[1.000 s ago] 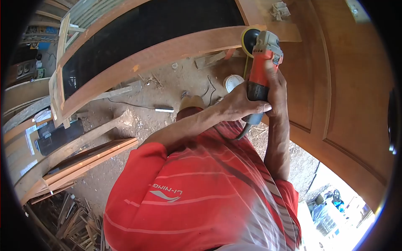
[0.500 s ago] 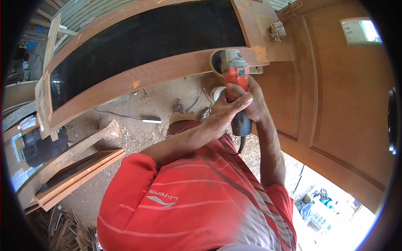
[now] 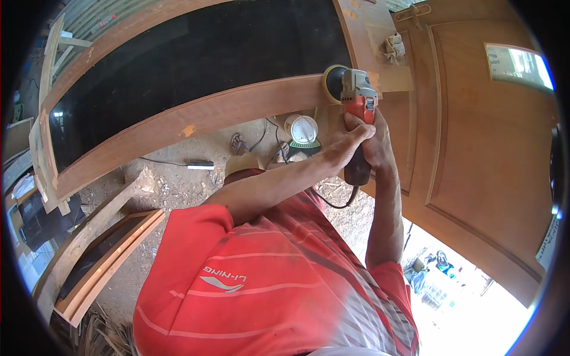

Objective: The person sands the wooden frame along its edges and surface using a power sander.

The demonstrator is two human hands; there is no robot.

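Note:
Both of my hands are wrapped round a red and grey angle grinder (image 3: pixel 360 102) fitted with a yellow-rimmed disc (image 3: pixel 335 83). My left hand (image 3: pixel 346 147) reaches across from the left and closes on its body. On the other side, my right hand (image 3: pixel 376 144) grips the same body, its fingers partly hidden. The disc sits tilted at the lower rail of a wooden frame (image 3: pixel 255 99), near its right end; whether it touches the wood I cannot tell. A dark panel (image 3: pixel 202 59) fills the frame. Orange-brown patches mark the wood, one near the disc.
A brown panelled door (image 3: pixel 481 124) stands at the right. Below the frame are a white bucket (image 3: pixel 303 129), a power strip (image 3: pixel 200 165) and cables on the littered ground. A smaller wooden frame (image 3: pixel 110 264) and scrap strips lie at lower left. A crumpled cloth-like item (image 3: pixel 394 47) lies at upper right.
The grinder, held in both hands, has moved right along the lower rail, closer to the orange-brown patch at its end. The view has shifted slightly, and more of the white bucket shows.

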